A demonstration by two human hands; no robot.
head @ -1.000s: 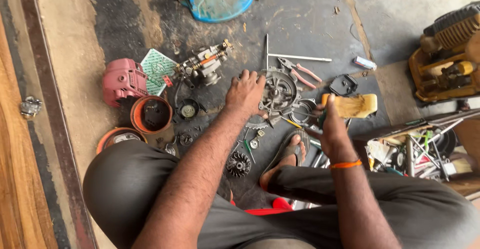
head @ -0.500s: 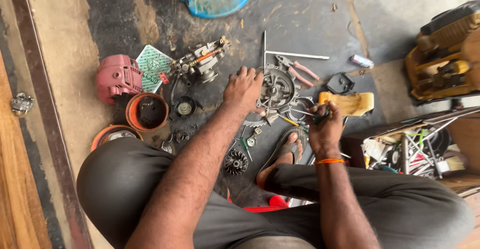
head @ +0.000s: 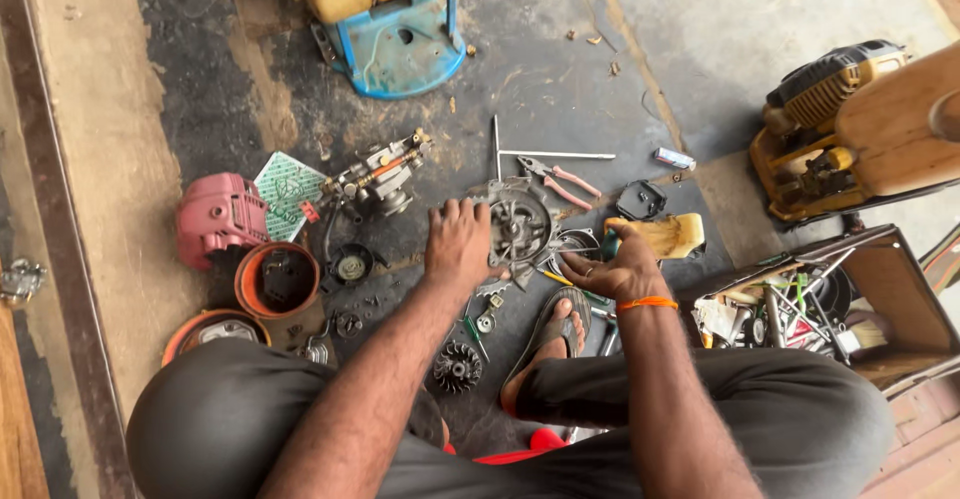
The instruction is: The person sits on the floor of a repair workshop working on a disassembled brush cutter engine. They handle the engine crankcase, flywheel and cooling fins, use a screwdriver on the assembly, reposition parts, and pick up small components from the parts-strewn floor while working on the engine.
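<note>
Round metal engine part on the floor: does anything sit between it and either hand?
Nothing visible does. The left hand already rests against the round metal engine part, and the right hand, gripping a yellow-handled tool, is right beside it with no object between.

Pliers [head: 560,181] lie right of engine casing [head: 520,227].
</note>
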